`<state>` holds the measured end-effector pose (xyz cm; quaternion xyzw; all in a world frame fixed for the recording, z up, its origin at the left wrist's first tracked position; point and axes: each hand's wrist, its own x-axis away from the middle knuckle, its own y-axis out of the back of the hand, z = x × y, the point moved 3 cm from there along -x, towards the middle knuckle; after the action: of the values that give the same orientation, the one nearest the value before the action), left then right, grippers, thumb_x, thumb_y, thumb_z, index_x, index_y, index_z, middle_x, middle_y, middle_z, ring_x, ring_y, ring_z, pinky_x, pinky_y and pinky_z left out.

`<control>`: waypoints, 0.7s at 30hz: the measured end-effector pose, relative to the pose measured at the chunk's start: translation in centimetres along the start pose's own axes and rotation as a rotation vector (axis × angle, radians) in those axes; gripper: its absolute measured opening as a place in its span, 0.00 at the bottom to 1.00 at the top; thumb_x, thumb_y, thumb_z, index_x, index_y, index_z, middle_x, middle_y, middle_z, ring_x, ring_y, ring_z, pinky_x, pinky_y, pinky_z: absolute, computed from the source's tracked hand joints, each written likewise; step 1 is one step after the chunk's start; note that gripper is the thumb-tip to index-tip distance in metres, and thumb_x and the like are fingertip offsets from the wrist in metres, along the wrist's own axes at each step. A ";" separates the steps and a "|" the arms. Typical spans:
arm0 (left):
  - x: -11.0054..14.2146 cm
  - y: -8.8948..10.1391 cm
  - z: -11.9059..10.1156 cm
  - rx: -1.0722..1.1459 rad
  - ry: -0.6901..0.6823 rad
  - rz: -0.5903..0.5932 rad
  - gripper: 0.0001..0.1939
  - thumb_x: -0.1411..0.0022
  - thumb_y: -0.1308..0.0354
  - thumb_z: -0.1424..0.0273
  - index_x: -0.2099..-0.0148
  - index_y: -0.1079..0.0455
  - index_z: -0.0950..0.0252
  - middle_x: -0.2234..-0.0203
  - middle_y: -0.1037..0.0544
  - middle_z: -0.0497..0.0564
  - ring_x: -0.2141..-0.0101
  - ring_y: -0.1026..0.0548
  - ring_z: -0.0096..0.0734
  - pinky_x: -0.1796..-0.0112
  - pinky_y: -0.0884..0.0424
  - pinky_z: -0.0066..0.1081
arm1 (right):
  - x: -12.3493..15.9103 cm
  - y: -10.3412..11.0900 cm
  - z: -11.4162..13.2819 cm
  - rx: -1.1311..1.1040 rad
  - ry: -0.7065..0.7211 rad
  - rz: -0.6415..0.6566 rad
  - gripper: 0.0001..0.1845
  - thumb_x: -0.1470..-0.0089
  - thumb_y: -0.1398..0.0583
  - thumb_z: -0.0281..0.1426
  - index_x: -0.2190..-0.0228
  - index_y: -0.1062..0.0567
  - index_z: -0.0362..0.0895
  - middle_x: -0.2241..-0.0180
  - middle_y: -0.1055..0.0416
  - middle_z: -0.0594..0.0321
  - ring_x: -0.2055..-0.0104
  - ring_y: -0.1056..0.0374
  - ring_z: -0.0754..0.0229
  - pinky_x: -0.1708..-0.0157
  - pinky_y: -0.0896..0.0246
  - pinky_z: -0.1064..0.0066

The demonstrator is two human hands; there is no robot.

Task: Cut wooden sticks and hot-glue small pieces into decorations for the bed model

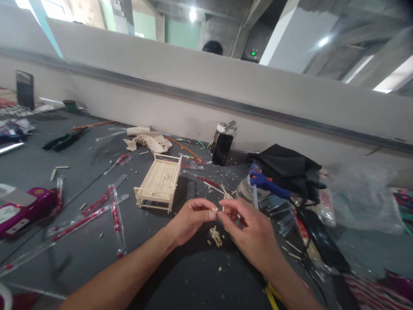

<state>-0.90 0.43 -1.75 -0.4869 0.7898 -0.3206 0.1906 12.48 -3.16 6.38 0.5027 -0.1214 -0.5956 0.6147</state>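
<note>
My left hand (190,219) and my right hand (247,228) meet over the dark table, fingertips pinched together on a small pale wooden stick piece (215,209). Thin wooden sticks (222,191) stick up just behind my right fingers. Under the hands lies a little pile of cut stick bits (215,236). A small bed-like frame made of pale sticks (159,183) stands just beyond my left hand.
A blue glue gun (266,183) rests on a clear container to the right, with a black bag (284,165) behind. Clear packets with red contents (97,211) lie at left, beside a magenta box (26,209). A dark bottle (222,146) stands by the wall. A person's head (212,47) shows over the partition.
</note>
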 end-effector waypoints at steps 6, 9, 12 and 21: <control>-0.1 0.0 -0.3 0.048 -0.040 0.005 0.08 0.56 0.28 0.72 0.71 0.22 0.65 0.75 0.23 0.47 0.71 0.28 0.25 0.62 0.36 0.29 | 0.1 2.6 0.1 0.057 -0.007 -0.106 0.06 0.42 0.40 0.32 0.61 0.26 0.49 0.71 0.27 0.66 0.74 0.32 0.62 0.73 0.37 0.72; -0.2 0.1 -0.4 0.094 -0.070 0.035 0.08 0.55 0.28 0.70 0.70 0.23 0.64 0.76 0.25 0.46 0.71 0.30 0.25 0.62 0.37 0.29 | -0.6 6.0 -2.1 0.291 -0.034 -0.344 0.10 0.42 0.43 0.30 0.58 0.26 0.48 0.68 0.26 0.61 0.71 0.32 0.59 0.70 0.35 0.68; -0.3 0.2 -0.4 0.135 -0.086 0.053 0.08 0.54 0.29 0.68 0.70 0.23 0.63 0.77 0.27 0.46 0.71 0.31 0.24 0.61 0.36 0.30 | -1.9 8.0 -6.0 0.519 -0.009 -0.356 0.23 0.48 0.45 0.26 0.50 0.30 0.43 0.59 0.26 0.50 0.57 0.31 0.47 0.55 0.35 0.54; -0.3 0.0 -0.6 0.178 -0.090 0.044 0.09 0.53 0.29 0.67 0.72 0.26 0.63 0.78 0.31 0.45 0.72 0.34 0.24 0.62 0.36 0.30 | -2.8 5.4 -11.8 0.631 -0.103 -0.019 0.27 0.48 0.44 0.32 0.47 0.32 0.39 0.53 0.29 0.45 0.53 0.30 0.43 0.56 0.33 0.53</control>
<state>-1.17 0.87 -1.31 -0.4642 0.7594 -0.3632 0.2754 23.90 3.68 6.27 0.6387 -0.3264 -0.5591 0.4159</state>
